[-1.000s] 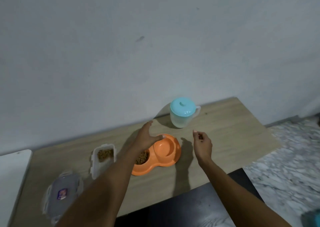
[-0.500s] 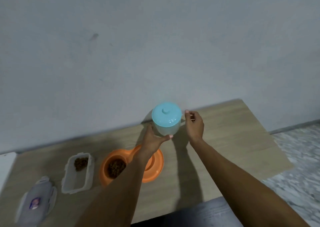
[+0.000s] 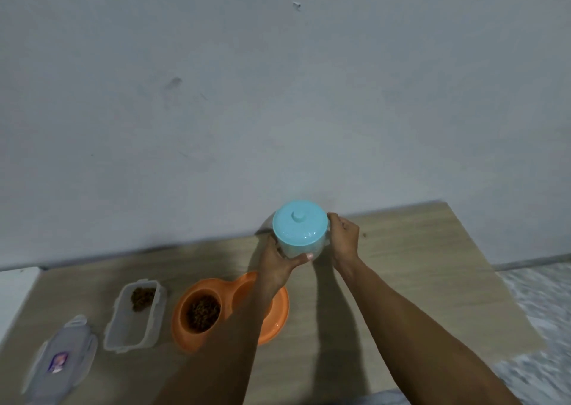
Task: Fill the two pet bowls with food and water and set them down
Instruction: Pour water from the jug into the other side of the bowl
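Note:
A translucent water jug with a light-blue lid (image 3: 299, 228) is at the back of the wooden table (image 3: 417, 268), near the wall. My left hand (image 3: 279, 261) cups its left and front side, thumb across the front. My right hand (image 3: 343, 239) grips the handle side on the right. An orange double pet bowl (image 3: 216, 310) lies in front of the jug. Its left well holds brown kibble; my left forearm hides most of the right well.
A clear plastic food container (image 3: 136, 315) with some kibble at its far end stands left of the bowl. Its clear lid (image 3: 60, 361) lies at the table's front left. A grey wall runs behind the table; patterned floor shows at right.
Both hands left the bowl area and reached back to the jug. They now close on it from either side. The view has shifted right and closer.

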